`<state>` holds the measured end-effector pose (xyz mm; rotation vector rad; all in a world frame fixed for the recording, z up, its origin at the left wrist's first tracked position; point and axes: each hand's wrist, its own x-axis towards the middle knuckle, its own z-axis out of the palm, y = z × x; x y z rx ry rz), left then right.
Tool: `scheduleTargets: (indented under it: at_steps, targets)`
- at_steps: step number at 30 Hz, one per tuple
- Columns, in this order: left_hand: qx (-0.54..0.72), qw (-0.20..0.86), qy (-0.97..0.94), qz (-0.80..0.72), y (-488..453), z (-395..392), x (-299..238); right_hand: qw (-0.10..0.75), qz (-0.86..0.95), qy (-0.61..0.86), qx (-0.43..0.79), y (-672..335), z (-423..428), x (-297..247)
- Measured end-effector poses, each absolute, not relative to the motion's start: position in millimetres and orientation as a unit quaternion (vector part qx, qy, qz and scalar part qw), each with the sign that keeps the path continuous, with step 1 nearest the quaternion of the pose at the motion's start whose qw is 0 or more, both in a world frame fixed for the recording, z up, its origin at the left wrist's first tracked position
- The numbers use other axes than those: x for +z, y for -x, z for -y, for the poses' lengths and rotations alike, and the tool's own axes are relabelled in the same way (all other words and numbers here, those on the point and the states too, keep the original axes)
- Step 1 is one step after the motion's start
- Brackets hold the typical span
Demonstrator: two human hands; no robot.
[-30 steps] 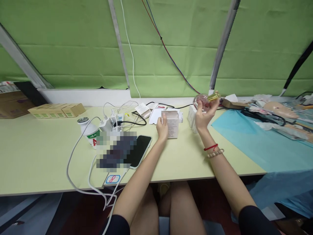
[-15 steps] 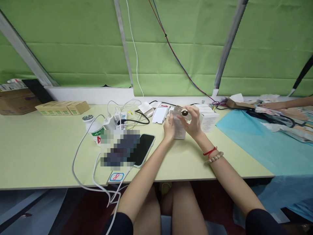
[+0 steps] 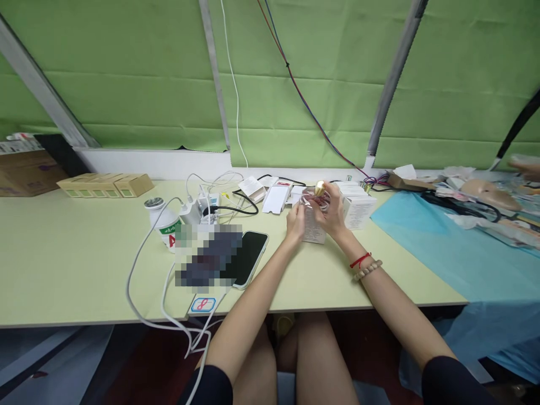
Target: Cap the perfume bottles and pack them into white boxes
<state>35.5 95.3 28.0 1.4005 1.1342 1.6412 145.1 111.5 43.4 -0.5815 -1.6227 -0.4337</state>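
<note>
My left hand [image 3: 296,223] is closed along the left side of a white box with small printed text [image 3: 314,229], which stands on the table. Just above the box's top, my right hand [image 3: 333,215] pinches a clear, bottle-like item with a gold end [image 3: 320,189]. Its gold end points up, and its clear rounded part lies between both hands. The fingers hide part of it, and whether the left fingertips touch it I cannot tell. Behind my right hand is a group of similar white printed boxes [image 3: 358,209].
Left of my arms lie a black-screened phone [image 3: 248,259], a white bottle [image 3: 162,222], and white cables [image 3: 129,281]. Farther back are a power strip [image 3: 192,211], opened white cartons [image 3: 276,197] and small tan boxes [image 3: 105,185]. Blue sheeting [image 3: 422,242] covers the right side, with another person's blurred hand [image 3: 527,166] beyond.
My right hand has tipped the clear item so its gold end now points upward. The white box has shifted slightly right. The other person's hand has moved right, toward the picture's edge.
</note>
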Motion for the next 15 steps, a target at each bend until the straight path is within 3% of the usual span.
scheduleTargets:
  at_steps: [9, 15]
  targets:
    - [0.666, 0.287, -0.51, -0.462, -31.5, -95.0, 25.3, 0.627, 0.696, 0.313, -0.157, -144.6, -110.9, 38.7]
    - [0.689, 0.31, -0.476, -0.45, -32.0, -93.5, 26.7, 0.622, 0.698, 0.326, -0.14, -143.1, -108.2, 39.2]
